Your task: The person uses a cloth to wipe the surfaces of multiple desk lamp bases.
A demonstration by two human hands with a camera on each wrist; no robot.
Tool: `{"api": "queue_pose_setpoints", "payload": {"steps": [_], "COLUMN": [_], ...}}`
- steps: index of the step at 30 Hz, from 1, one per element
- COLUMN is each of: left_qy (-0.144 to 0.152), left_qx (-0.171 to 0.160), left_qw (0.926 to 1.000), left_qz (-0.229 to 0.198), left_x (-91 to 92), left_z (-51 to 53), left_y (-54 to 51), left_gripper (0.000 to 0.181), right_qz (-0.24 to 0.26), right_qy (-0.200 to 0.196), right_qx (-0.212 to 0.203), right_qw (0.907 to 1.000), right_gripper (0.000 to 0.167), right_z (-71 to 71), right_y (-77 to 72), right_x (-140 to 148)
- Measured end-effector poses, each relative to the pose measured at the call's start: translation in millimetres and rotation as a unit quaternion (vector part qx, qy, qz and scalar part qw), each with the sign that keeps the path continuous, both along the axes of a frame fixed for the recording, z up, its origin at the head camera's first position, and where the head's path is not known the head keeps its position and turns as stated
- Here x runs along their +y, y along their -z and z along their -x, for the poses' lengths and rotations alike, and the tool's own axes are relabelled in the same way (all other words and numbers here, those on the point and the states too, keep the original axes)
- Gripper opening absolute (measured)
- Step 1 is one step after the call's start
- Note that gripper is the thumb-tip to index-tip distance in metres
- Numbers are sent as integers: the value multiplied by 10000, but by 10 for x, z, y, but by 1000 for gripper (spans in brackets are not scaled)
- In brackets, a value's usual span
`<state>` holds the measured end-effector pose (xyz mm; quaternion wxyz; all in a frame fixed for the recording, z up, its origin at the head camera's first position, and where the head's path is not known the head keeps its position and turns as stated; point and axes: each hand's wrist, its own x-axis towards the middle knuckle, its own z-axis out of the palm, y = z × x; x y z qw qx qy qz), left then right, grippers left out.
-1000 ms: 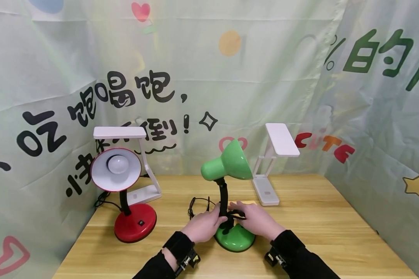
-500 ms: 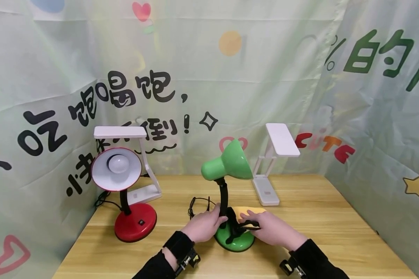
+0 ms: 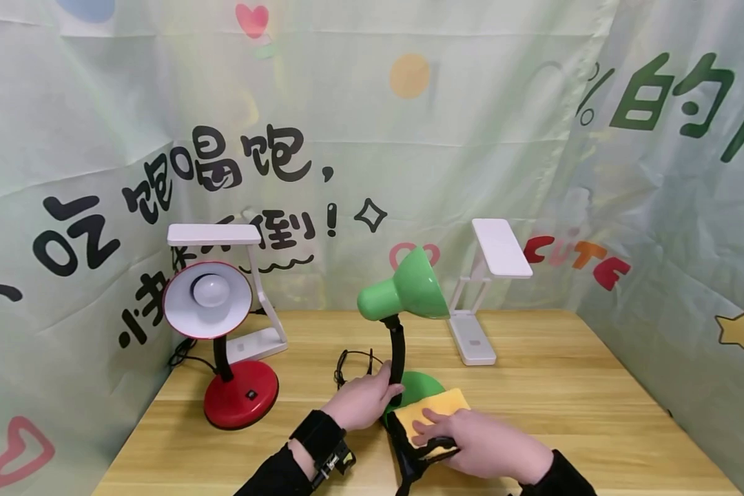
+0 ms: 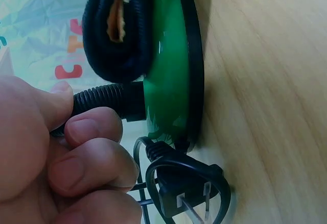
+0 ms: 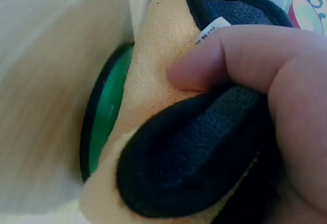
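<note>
My left hand (image 3: 358, 401) grips the black flexible neck (image 4: 99, 97) of a green desk lamp (image 3: 417, 286), which stands upright on the table. In the left wrist view, thumb and fingers wrap the neck just above the green base (image 4: 171, 50). A yellow cloth (image 3: 444, 402) with black edging lies folded over the front right of that base, hiding part of it. Holding the bunched cloth from the right is my right hand (image 3: 490, 444). In the right wrist view, a digit presses on the yellow cloth (image 5: 153, 71); the other fingers are mostly hidden.
A red desk lamp (image 3: 242, 396) and a white folding lamp (image 3: 257, 344) stand to the left. Another white lamp (image 3: 473, 337) is at the back right. The green lamp's coiled cord and plug (image 4: 186, 188) lie behind my left hand. Printed fabric (image 3: 471, 172) encloses the table.
My right hand has moved the cloth from behind and beside the neck, round the right side of the base, toward the front. My left hand keeps its grip, and the lamp stays put.
</note>
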<state>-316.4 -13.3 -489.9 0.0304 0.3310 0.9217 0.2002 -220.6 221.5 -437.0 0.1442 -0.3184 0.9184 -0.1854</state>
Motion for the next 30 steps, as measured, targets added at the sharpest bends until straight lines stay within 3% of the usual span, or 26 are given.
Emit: {"api": "queue_pose_setpoints", "payload": {"steps": [4, 12, 22, 30], "left_qy": [-3, 25, -12, -6], "left_qx": [-119, -73, -164, 37], "left_qw": [9999, 10000, 9998, 10000], "left_qz": [-36, -55, -56, -34], "left_x": [-20, -35, -11, 5], "left_z": [15, 39, 12, 62], "left_y": [28, 47, 3, 61], "left_gripper": [72, 70, 69, 70], "right_qz": [5, 91, 499, 552], "right_qy": [-151, -75, -77, 304], "right_qx": [275, 700, 13, 32], "right_qw": [9995, 9975, 9987, 9980], "right_gripper": [57, 64, 52, 44], "right_z": [11, 49, 93, 148], "right_y": [53, 136, 115, 90], "right_x": [-171, -384, -70, 179]}}
